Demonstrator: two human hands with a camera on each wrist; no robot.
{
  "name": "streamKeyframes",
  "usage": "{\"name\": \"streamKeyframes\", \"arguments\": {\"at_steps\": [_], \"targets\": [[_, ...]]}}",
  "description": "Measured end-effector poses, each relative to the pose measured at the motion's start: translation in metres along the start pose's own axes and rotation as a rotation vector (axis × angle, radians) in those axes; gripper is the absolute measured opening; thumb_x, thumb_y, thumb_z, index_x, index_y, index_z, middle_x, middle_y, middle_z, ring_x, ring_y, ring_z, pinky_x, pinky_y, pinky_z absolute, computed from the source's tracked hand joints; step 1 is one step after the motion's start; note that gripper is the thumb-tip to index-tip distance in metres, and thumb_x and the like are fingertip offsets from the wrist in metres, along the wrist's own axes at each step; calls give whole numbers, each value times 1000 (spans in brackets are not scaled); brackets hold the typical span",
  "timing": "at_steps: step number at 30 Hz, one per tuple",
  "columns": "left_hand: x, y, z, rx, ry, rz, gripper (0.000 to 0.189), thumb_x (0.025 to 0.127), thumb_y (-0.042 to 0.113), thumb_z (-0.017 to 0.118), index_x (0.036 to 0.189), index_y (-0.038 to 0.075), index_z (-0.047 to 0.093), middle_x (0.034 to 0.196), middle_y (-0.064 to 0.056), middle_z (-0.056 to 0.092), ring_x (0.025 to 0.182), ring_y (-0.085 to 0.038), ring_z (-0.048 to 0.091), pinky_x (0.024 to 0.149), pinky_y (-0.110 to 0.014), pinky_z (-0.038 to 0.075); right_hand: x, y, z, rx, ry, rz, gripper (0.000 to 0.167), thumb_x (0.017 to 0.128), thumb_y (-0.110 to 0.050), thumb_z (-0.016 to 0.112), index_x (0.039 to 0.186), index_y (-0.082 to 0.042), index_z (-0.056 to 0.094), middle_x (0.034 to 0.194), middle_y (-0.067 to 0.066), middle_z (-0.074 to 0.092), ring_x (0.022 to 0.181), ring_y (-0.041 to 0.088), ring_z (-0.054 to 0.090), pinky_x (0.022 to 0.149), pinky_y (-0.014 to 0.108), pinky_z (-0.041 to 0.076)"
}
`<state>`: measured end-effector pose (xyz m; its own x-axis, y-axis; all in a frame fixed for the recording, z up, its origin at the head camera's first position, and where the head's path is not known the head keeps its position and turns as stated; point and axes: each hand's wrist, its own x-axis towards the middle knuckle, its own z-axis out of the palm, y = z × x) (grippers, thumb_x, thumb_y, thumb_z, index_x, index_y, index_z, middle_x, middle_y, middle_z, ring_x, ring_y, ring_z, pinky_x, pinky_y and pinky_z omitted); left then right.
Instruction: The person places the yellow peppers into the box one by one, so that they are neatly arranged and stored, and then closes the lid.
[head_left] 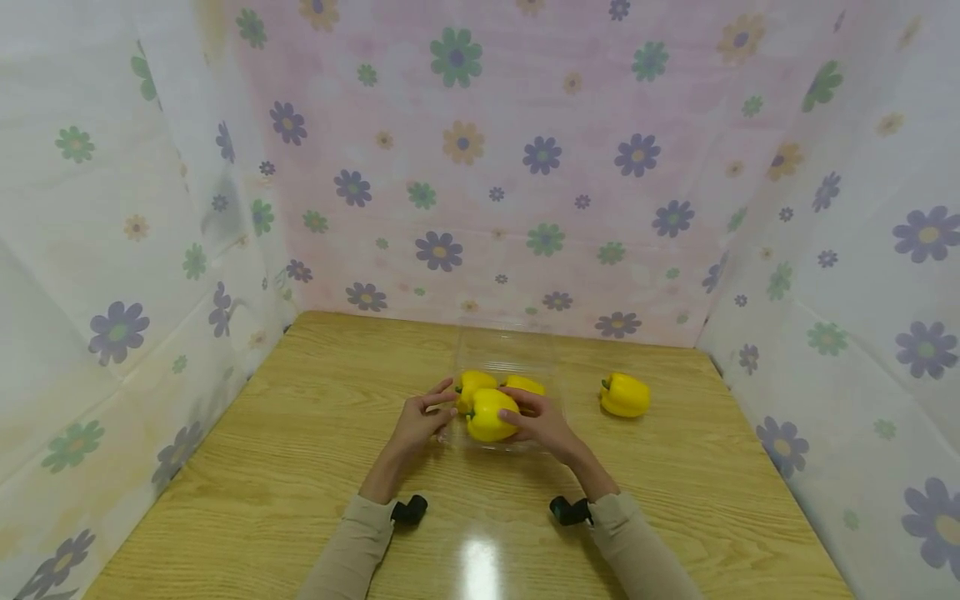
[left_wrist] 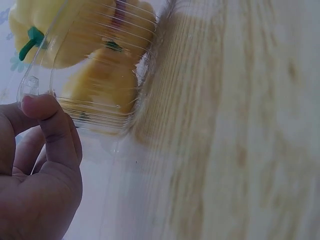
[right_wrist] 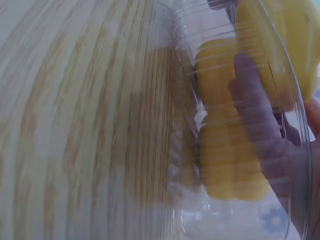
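Note:
A clear plastic clamshell container [head_left: 501,350] lies on the table with its lid folded back. Two yellow bell peppers, one at left [head_left: 474,383] and one at right [head_left: 525,384], sit inside it. My left hand [head_left: 416,427] pinches the container's rim between thumb and finger, seen close in the left wrist view. With my right hand [head_left: 547,429] I hold a third yellow bell pepper [head_left: 491,417] above the container's near part; its green stem points left. Through the clear wall in the right wrist view, the right fingers [right_wrist: 255,110] reach beneath this pepper, inside the container.
Another yellow bell pepper [head_left: 626,395] lies on its side on the wooden table [head_left: 300,467], right of the container. Flower-patterned cloth [head_left: 495,167] hangs behind and along both sides. Black wrist cameras sit at both sleeves.

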<state>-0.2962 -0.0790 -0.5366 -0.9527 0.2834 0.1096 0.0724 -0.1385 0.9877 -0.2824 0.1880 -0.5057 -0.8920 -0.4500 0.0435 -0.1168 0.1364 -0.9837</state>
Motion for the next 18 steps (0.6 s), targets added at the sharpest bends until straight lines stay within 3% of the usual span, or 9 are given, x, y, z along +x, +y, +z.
{"name": "streamKeyframes", "arguments": {"at_steps": [7, 18], "targets": [[-1, 0, 0, 1, 0, -29, 39, 98, -6, 61, 137, -11, 58, 164, -9, 36, 53, -8, 47, 51, -18, 45, 3, 1, 8, -36, 3, -17, 59, 101, -30, 66, 151, -5, 48, 147, 26, 51, 116, 31, 64, 79, 46, 62], [1, -1, -1, 11, -8, -9, 40, 98, -6, 61, 137, -13, 56, 164, -13, 34, 52, -6, 46, 52, -18, 43, 4, -2, 9, -64, 10, 23, 56, 102, -30, 66, 151, -9, 49, 147, 22, 51, 119, 33, 62, 81, 45, 62]]}}
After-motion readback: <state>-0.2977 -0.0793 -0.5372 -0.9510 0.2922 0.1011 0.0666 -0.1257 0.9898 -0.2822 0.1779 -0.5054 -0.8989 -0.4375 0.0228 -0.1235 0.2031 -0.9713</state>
